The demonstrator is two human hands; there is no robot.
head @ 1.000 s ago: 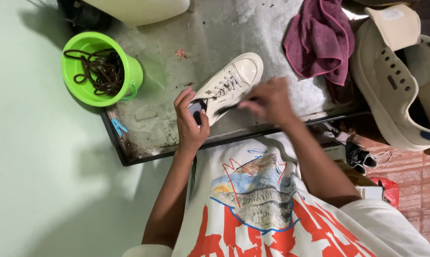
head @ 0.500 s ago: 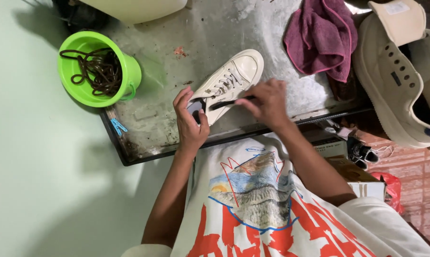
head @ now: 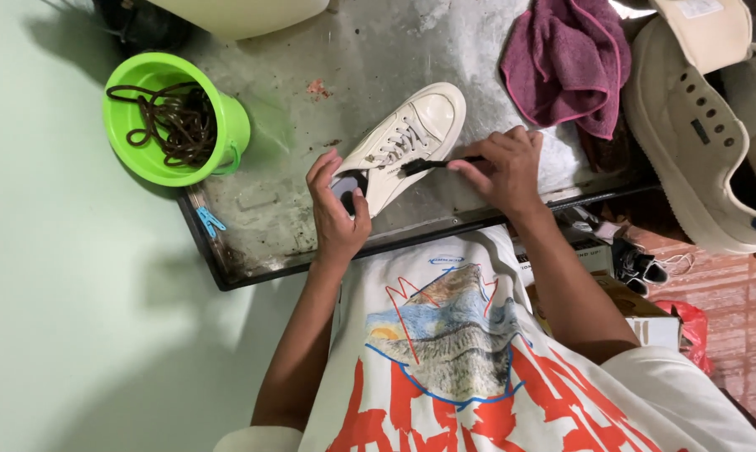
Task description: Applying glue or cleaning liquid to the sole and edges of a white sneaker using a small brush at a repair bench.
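Gray, dirty tray [head: 311, 50] on a pale green floor; big cream shoe [head: 696, 142] far right, purple cloth [head: 566, 63] beside it, green bucket [head: 148, 163] with brown laces far left; white sneaker [head: 415, 134] in the middle, already clean-looking at the toe, laces not yet out; left hand [head: 336, 209] closed around its heel; right hand [head: 503, 172] pinching a small dark brush [head: 432, 165] against its side.

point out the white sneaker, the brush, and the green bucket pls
white sneaker [head: 428, 117]: head view, on the toe cap.
brush [head: 417, 166]: head view, on the dark bristle end by the laces.
green bucket [head: 231, 125]: head view, on the outer right wall.
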